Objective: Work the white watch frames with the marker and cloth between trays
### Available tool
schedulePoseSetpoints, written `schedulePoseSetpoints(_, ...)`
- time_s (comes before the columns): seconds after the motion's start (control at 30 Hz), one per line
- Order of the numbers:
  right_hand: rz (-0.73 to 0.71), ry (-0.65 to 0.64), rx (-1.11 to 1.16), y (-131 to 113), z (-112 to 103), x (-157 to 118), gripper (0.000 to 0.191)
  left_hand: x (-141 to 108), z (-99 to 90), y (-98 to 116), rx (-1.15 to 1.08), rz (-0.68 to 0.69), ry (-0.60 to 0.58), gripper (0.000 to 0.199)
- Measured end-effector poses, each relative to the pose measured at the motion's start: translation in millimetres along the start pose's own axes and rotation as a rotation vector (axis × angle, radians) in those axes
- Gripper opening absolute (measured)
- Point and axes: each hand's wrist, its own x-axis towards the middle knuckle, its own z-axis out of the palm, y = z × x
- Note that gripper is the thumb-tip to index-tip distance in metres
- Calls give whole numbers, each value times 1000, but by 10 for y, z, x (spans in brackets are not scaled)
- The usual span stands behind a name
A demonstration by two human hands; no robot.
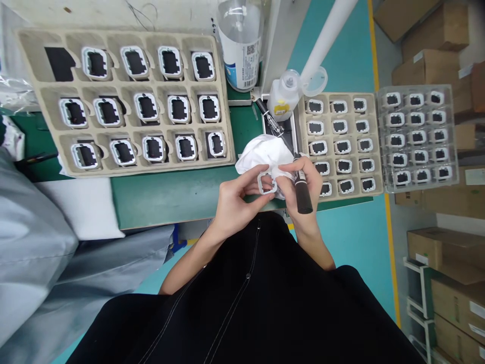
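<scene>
My left hand [240,199] grips a small white rectangular frame [267,183] with rounded corners between thumb and fingers. Close beside it, my right hand [303,189] is closed around a black marker [303,194], its thick dark end pointing down toward my body. The right fingertips also press a white cloth [261,151], which bunches up behind both hands. Part of the cloth is hidden by the hands. Another black marker [270,119] lies beyond the cloth, near a small white plastic bottle [282,96] with its lid flipped back.
At left, a beige molded tray [144,83] holds several similar frames. A second beige tray [352,144] stands at right, with a clear plastic tray [386,136] beyond it. A large labelled bottle [240,50] is at the back. Cardboard boxes [439,76] stand on the right.
</scene>
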Motion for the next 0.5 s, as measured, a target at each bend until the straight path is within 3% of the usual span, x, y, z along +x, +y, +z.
schedulePoseSetpoints(0.37, -39, -55, -10, -40, 19, -10, 5, -23, 6, -74, 275, 180, 21, 53)
schedulePoseSetpoints(0.5, -5, -69, -15, -29, 20, -43, 6, -11, 13, -106, 276, 139, 29, 53)
